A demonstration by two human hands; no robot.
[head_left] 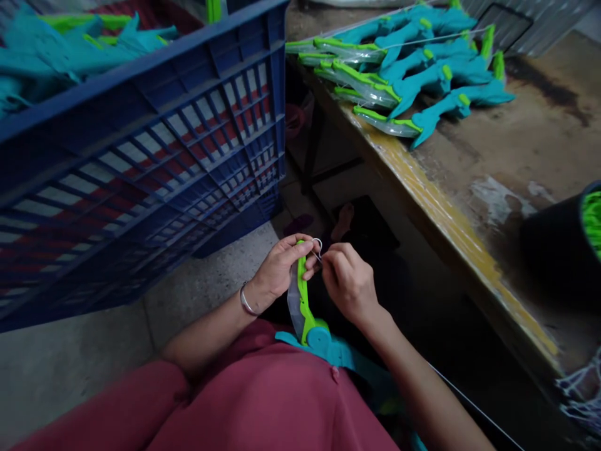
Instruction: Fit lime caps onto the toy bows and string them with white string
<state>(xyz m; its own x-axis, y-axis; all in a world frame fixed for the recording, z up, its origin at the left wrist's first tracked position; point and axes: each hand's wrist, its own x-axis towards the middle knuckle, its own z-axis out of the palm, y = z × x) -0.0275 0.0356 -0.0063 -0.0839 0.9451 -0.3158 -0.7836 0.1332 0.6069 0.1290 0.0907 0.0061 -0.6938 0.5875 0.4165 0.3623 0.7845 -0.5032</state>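
Observation:
In my lap lies a teal-and-green plastic piece [319, 340], its narrow green arm [303, 291] edged by a clear strip and pointing up and away from me. My left hand [282, 263] is closed on the tip of that arm, thumb on top. A thin white cord [319, 242] makes a small loop just beyond the tip. My right hand [350, 279] is beside it, fingers pinched on the cord close to the loop. The lower part of the piece is partly hidden by my shirt and right forearm.
A large blue crate [188, 144] at left holds teal pieces [70, 56]. On the worn wooden table [530, 144], several similar teal-and-green pieces [422, 81] lie in a row. A black bucket [558, 244] with green parts and white cords [582, 394] are at right.

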